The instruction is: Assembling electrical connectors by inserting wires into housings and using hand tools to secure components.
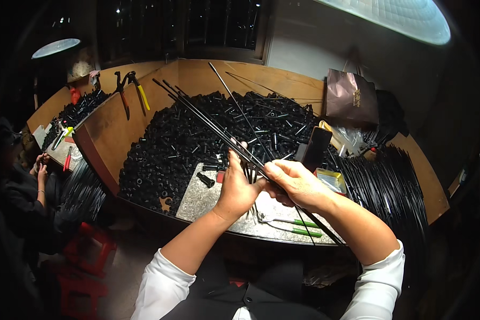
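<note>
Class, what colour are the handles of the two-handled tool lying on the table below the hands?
Green; the handles show best in the head view.

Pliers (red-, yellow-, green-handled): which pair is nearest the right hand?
The green-handled pliers, lying on the grey board below the right hand. The red-handled pair and yellow-handled pair are farther left, up on the wooden divider.

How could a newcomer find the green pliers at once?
Find the big heap of black parts; the grey board lies at its near side. On that board, near its front edge and below the right hand in the picture, are the green pliers, handles pointing right. Their two green handles set them apart from the yellow-handled pliers on the wooden partition.
</note>
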A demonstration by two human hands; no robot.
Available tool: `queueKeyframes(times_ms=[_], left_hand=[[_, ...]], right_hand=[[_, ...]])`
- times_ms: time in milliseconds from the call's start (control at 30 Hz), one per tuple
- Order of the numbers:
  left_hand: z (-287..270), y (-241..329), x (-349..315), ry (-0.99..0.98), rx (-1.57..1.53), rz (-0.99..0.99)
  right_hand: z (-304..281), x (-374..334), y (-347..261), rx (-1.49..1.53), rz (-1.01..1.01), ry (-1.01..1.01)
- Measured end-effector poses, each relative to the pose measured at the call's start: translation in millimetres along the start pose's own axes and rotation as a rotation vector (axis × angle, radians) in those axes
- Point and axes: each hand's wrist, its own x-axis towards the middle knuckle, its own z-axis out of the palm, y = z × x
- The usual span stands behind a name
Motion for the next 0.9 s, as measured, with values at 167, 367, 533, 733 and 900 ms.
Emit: queueKeyframes(times_ms=[167,367,533,733,900], left_hand=[[-5,-4,4,0.133,0.05,0.129],[-25,-9,20,0.194,-0.138,0.003],[-38,1,25,0.34,0.521,0.264],[-33,-2,22,0.292,0.236,0.185],[-40,-3,28,0.216,-0.403,-0.145]], right_hand=[[3,0,3,0.109,-0.019,-0.082],[8,-5,10,-0.003,-0.005,-0.056],[14,-6,12,0.053,-0.105,0.001],[14,-1,17,0.095,-0.12,-0.016],[19,-11,25,0.078,-0.103,-0.027]])
